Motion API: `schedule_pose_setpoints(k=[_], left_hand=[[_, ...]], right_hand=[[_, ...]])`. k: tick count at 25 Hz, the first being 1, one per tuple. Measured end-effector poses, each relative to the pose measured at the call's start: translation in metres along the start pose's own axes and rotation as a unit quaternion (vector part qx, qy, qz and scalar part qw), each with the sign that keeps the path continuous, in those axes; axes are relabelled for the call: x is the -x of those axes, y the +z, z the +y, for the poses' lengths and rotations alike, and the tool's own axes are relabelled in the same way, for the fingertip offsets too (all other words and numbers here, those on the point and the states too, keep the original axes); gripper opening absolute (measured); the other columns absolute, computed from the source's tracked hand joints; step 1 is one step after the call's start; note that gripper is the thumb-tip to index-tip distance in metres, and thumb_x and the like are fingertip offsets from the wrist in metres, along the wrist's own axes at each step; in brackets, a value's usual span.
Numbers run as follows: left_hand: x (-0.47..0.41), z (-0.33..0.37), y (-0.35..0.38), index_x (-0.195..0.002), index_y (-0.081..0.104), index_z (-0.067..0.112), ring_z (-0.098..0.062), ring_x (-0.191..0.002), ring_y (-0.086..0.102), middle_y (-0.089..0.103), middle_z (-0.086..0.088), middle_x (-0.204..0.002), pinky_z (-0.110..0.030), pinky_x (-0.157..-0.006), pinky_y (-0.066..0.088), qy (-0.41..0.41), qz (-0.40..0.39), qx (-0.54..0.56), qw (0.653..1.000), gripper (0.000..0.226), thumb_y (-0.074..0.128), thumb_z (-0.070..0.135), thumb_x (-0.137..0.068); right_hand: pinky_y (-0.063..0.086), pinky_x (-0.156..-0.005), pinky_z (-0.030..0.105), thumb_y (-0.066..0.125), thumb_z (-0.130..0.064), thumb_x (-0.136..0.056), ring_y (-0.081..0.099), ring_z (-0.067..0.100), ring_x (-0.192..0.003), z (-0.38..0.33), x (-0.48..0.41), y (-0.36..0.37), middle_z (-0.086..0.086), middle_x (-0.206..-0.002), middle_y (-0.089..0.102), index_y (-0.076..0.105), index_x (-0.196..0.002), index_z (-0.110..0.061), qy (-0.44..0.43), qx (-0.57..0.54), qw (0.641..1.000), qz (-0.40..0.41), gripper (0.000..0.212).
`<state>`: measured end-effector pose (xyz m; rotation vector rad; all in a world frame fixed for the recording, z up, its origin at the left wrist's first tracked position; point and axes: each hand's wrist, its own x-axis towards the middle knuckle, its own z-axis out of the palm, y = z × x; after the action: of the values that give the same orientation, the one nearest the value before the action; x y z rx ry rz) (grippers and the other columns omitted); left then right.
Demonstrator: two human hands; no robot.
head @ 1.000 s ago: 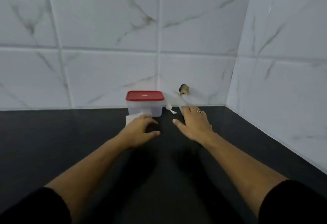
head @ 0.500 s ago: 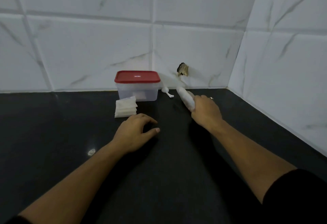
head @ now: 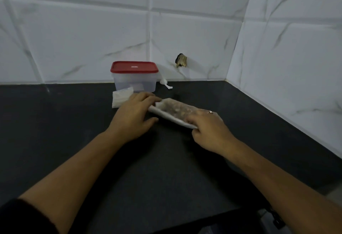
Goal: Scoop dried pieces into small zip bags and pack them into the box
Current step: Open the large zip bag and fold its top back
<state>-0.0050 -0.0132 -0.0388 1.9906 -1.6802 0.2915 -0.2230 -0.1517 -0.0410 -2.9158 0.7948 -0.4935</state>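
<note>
Both hands grasp the clear plastic pouch of brown dried pieces [head: 175, 110] — right hand [head: 209, 132] clenched on its near end, left hand [head: 135, 115] fingertips pinching the far end — likely about to open it, with the white plastic scoop [head: 165, 83] and the red-lidded clear plastic box [head: 135, 76] lying untouched beyond the fingers.

Bare forearms, dark sleeves at the upper arms, ring [head: 210, 112] on right hand [head: 211, 132]

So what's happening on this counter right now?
A person is holding a long clear bag of dried pieces just above a dark counter. The right hand grips its near end and the left hand is at its far end. Behind them, a clear box has its red lid on. A stack of small bags and a white scoop lie untouched.
</note>
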Motion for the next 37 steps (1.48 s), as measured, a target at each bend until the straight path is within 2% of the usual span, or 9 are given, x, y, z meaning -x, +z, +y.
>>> schedule_pose_setpoints(k=[6, 8, 12, 16, 22, 24, 29, 32, 37], left_hand=[[0.0, 0.012, -0.007, -0.118, 0.07, 0.034, -0.009, -0.116, 0.059, 0.07, 0.013, -0.117, -0.043, -0.117, 0.031, 0.039, -0.089, -0.098, 0.99, 0.024, 0.066, 0.041, -0.095], [-0.001, 0.019, -0.007, -0.115, 0.072, 0.033, -0.009, -0.121, 0.054, 0.067, 0.013, -0.119, -0.042, -0.115, 0.031, 0.066, -0.09, -0.091, 0.99, 0.03, 0.061, 0.052, -0.095], [0.001, 0.024, 0.002, -0.129, 0.069, 0.036, -0.01, -0.147, 0.033, 0.054, 0.015, -0.148, -0.051, -0.123, 0.02, 0.071, -0.173, 0.02, 0.982, 0.067, 0.026, 0.069, -0.089], [0.005, 0.004, 0.012, -0.147, 0.052, 0.04, -0.008, -0.155, 0.022, 0.041, 0.019, -0.16, -0.052, -0.126, 0.018, 0.009, -0.161, 0.124, 0.979, 0.071, 0.022, 0.069, -0.09], [0.001, 0.005, 0.013, -0.158, 0.029, 0.045, -0.014, -0.159, 0.004, 0.015, 0.02, -0.17, -0.052, -0.127, 0.009, 0.017, -0.232, 0.029, 0.972, 0.086, 0.009, 0.076, -0.081], [0.0, 0.005, 0.014, -0.16, 0.024, 0.047, -0.016, -0.159, 0.002, 0.011, 0.021, -0.17, -0.052, -0.126, 0.007, 0.026, -0.236, -0.004, 0.972, 0.087, 0.008, 0.077, -0.08], [-0.002, 0.002, 0.018, -0.159, 0.019, 0.05, -0.016, -0.159, 0.001, 0.008, 0.022, -0.17, -0.054, -0.126, 0.004, 0.023, -0.245, -0.022, 0.969, 0.088, 0.008, 0.08, -0.078], [-0.002, 0.002, 0.018, -0.159, 0.018, 0.051, -0.016, -0.159, 0.001, 0.007, 0.023, -0.17, -0.054, -0.126, 0.004, 0.02, -0.242, -0.019, 0.97, 0.087, 0.009, 0.081, -0.078], [-0.001, 0.003, 0.019, -0.159, 0.018, 0.05, -0.015, -0.159, 0.002, 0.006, 0.023, -0.17, -0.054, -0.126, 0.005, 0.011, -0.245, -0.018, 0.969, 0.087, 0.008, 0.081, -0.078]], right_hand=[[0.044, -0.103, 0.038, 0.056, -0.008, -0.084, 0.055, 0.016, -0.111, 0.012, -0.003, 0.002, -0.01, -0.11, 0.06, 0.062, -0.095, -0.033, -0.085, -0.064, 0.994, -0.013, 0.028], [0.049, -0.095, 0.041, 0.056, -0.015, -0.085, 0.055, 0.016, -0.106, 0.011, -0.017, -0.003, -0.009, -0.107, 0.057, 0.051, -0.09, -0.043, -0.085, -0.071, 0.994, -0.027, 0.029], [0.045, -0.077, 0.032, 0.055, -0.008, -0.087, 0.054, 0.012, -0.092, 0.01, -0.035, -0.001, -0.01, -0.104, 0.054, 0.056, -0.099, -0.028, -0.109, -0.058, 0.991, -0.051, 0.023], [0.038, -0.078, 0.026, 0.053, -0.004, -0.082, 0.047, 0.007, -0.082, 0.013, -0.023, 0.004, -0.017, -0.091, 0.053, 0.06, -0.099, -0.021, -0.156, -0.027, 0.987, -0.024, 0.025], [0.038, -0.09, 0.037, 0.049, -0.02, -0.08, 0.048, 0.014, -0.097, 0.022, -0.006, -0.008, -0.006, -0.102, 0.056, 0.066, -0.115, -0.025, -0.17, 0.072, 0.983, -0.009, 0.04], [0.044, -0.087, 0.04, 0.05, -0.021, -0.079, 0.049, 0.017, -0.096, 0.026, -0.001, -0.009, -0.003, -0.103, 0.056, 0.069, -0.106, -0.025, -0.172, 0.084, 0.981, -0.008, 0.032], [0.048, -0.089, 0.039, 0.059, -0.011, -0.08, 0.056, 0.013, -0.088, 0.035, 0.018, -0.017, -0.009, -0.096, 0.063, 0.058, -0.099, -0.024, -0.152, 0.003, 0.988, -0.018, 0.023], [0.045, -0.094, 0.039, 0.059, -0.019, -0.082, 0.057, 0.015, -0.096, 0.042, 0.03, -0.022, -0.008, -0.101, 0.068, 0.061, -0.113, -0.027, -0.149, 0.037, 0.988, -0.007, 0.032], [0.043, -0.087, 0.033, 0.052, -0.027, -0.081, 0.052, 0.011, -0.09, 0.066, 0.054, -0.025, -0.013, -0.099, 0.067, 0.071, -0.104, -0.03, -0.142, 0.051, 0.988, 0.026, 0.031]])
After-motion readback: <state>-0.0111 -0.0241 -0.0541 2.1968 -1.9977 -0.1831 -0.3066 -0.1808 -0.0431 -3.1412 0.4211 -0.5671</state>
